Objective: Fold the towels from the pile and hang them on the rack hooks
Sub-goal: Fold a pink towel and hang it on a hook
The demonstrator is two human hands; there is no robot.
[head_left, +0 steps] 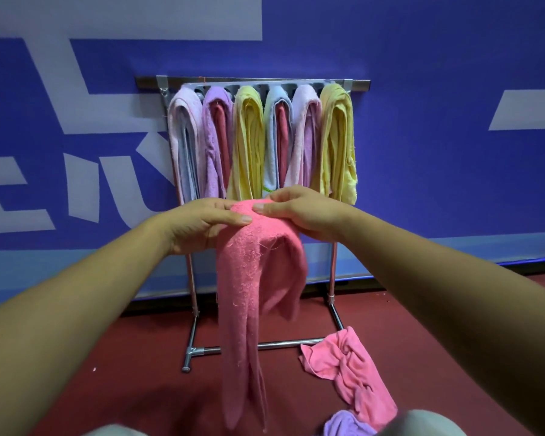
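I hold a folded pink towel (249, 287) up in front of the metal rack (252, 83). My left hand (202, 223) pinches its top from the left and my right hand (299, 212) grips it from the right. The towel's long ends hang down toward the floor. Several folded towels hang side by side on the rack hooks: pale lilac (184, 136), purple (214, 140), yellow (249, 140), light blue (276, 136), pale pink (306, 136) and yellow (339, 140). On the floor lies a crumpled pink towel (350, 366) with a purple towel (346, 424) beside it.
The rack stands on a dark red floor (139, 357) against a blue wall (438, 121) with pale lettering. Its chrome base bar (277, 344) and left foot (188, 360) run along the floor. My knees show at the bottom edge.
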